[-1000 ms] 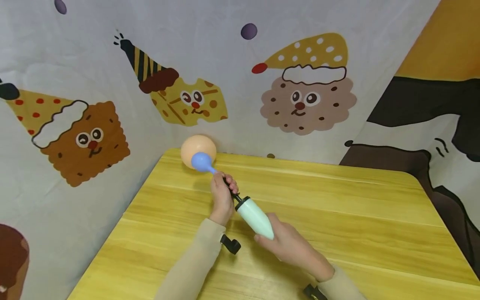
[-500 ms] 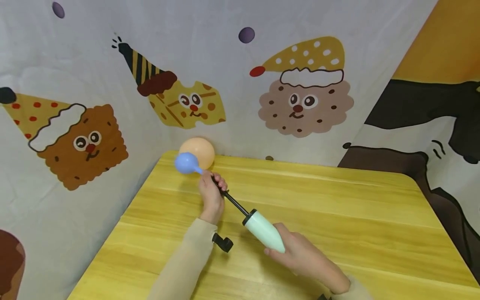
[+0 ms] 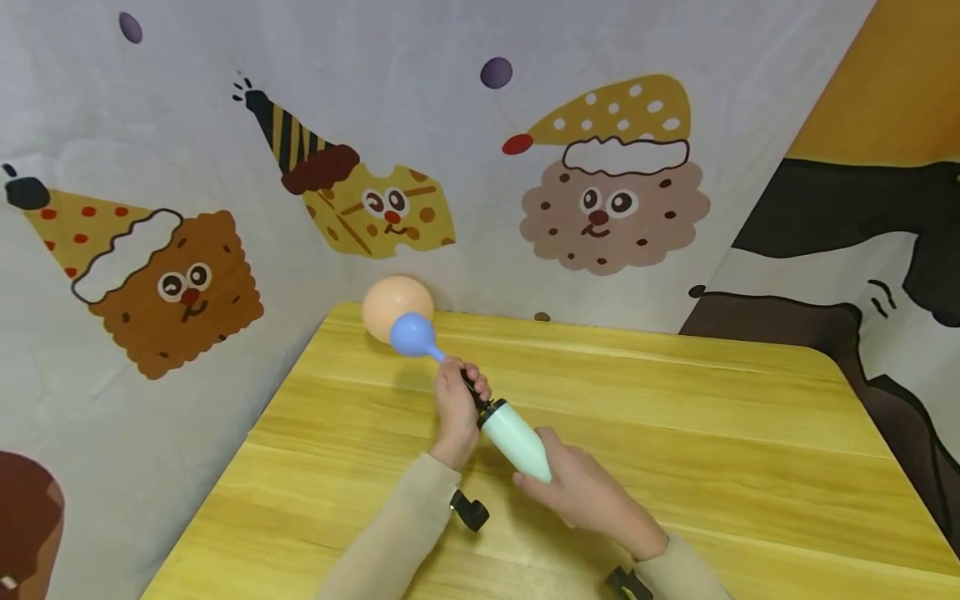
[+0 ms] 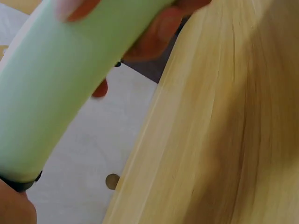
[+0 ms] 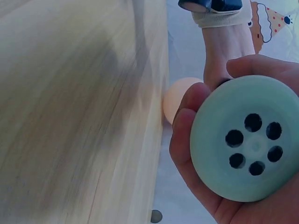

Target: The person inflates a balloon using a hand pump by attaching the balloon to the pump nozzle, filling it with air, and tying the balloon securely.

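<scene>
A mint green hand balloon pump (image 3: 516,442) slants across the middle of the head view. My left hand (image 3: 459,408) grips its black front end, with the neck of a small, partly inflated blue balloon (image 3: 412,335) at the fingers. Around the rear of the green barrel, my right hand (image 3: 585,487) is wrapped. The barrel's front rim sits right by the left hand, and the rod is mostly hidden. Several holes show in the barrel's round end (image 5: 255,145) in the right wrist view. The left wrist view shows the barrel (image 4: 79,79) close up, with blurred fingers over it.
A larger peach balloon (image 3: 397,300) rests at the table's back left corner, behind the blue one. The wooden table (image 3: 675,417) meets a white cloth backdrop (image 3: 480,275) printed with cartoon snacks. Black wrist mounts (image 3: 470,510) stick out from the sleeves.
Half a second ago the barrel was drawn back and the black rod showed; now the barrel is pushed up to the left hand again. The left hand and blue balloon have shifted right.
</scene>
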{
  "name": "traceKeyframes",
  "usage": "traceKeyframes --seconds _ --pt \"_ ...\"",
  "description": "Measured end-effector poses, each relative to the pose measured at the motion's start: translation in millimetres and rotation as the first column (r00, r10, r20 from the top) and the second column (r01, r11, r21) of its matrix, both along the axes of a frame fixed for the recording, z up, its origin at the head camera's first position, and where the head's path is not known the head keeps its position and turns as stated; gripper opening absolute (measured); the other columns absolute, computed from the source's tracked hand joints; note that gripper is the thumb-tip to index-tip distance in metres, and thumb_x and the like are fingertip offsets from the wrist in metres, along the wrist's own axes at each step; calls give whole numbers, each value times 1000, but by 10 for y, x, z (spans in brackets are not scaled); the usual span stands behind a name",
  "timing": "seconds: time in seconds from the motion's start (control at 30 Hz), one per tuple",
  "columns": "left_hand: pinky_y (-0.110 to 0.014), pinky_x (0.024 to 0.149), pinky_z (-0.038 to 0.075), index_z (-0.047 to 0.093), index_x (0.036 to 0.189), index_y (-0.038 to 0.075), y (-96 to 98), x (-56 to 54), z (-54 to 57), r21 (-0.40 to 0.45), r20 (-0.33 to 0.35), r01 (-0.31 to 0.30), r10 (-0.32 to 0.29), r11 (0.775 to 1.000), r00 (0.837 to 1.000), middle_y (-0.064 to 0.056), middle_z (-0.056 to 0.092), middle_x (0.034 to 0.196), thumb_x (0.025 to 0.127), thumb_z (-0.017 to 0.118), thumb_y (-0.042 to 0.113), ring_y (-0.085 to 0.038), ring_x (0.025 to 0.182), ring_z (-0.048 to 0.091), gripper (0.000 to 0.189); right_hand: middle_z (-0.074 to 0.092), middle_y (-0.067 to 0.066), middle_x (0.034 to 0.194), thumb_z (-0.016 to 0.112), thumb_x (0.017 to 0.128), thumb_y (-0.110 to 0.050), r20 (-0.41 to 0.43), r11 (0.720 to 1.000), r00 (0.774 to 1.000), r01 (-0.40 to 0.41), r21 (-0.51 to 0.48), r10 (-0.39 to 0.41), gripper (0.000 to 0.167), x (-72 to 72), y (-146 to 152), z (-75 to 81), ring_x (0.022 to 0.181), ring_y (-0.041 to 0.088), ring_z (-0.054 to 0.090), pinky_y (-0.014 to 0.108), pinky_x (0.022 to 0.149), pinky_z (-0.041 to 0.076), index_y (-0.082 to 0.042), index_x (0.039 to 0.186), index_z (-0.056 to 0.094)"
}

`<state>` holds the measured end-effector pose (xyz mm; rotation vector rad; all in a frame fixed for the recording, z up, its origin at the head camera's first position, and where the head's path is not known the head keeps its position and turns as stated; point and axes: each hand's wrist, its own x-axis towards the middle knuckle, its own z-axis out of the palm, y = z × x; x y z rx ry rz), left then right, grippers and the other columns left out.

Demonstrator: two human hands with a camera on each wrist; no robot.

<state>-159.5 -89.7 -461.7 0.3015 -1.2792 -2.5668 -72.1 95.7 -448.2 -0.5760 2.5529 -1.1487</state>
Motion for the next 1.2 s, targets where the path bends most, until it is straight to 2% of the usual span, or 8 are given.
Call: traceKeyframes --seconds 0.1,0.27,0.37,0.53,0.67,0.9,1.0,1.2 --pt "-18 45 38 45 85 11 3 -6 -28 1 15 -15 15 1000 1000 2 45 69 114 27 24 -7 52 41 37 59 5 82 73 96 -42 16 1000 1000 -3 -7 3 66 -12 -22 -7 54 12 57 29 42 50 1 138 46" --pt "-17 43 37 45 81 12 -91 -70 -52 21 26 -28 27 999 999 4 44 66 113 27 20 -5 49 41 37 63 5 90 71 97 -44 -25 1000 1000 -5 -4 5 68 11 -49 -15 67 13 58 29 52 51 3 140 48" --pt "-17 43 37 45 82 12 -211 -119 8 33 11 -39 39 999 999 4 44 67 113 28 21 -5 49 41 37 63 3 90 70 97 -45 -47 1000 999 -11 -2 11 66 41 -27 4 70 13 57 29 55 51 2 139 50" --pt "-15 43 36 43 86 13 -486 -214 145 78 -47 -118 122 990 991 4 45 68 114 30 27 -5 51 42 35 65 0 94 72 96 -45 -76 999 996 -43 25 44 64 130 87 81 73 10 57 28 58 50 -3 140 51" --pt "-15 44 36 41 87 14 -588 -214 219 91 -73 -129 136 987 988 4 45 69 115 29 29 -6 51 42 33 66 0 96 76 93 -44 -92 998 995 -30 57 35 64 173 116 114 75 9 57 29 60 49 -7 139 53" --pt "-17 43 37 42 88 13 -448 -121 204 28 -85 -119 121 992 989 3 46 70 116 27 33 -6 51 41 37 64 0 89 83 84 -36 -58 993 998 30 117 -23 63 158 46 41 71 13 57 31 58 50 -8 132 54" --pt "-17 43 37 43 86 13 -335 -93 163 41 -83 -116 119 992 989 3 46 69 116 27 30 -6 50 42 38 63 0 86 82 84 -30 -52 995 998 39 94 -34 61 117 5 10 67 13 57 30 54 50 -6 131 54" --pt "-18 43 37 45 83 11 -72 -2 85 35 -40 -61 62 998 997 2 45 68 115 27 26 -7 49 41 39 59 3 78 79 88 -26 -28 998 999 38 41 -36 55 -8 -90 17 52 12 56 28 40 48 0 128 51"
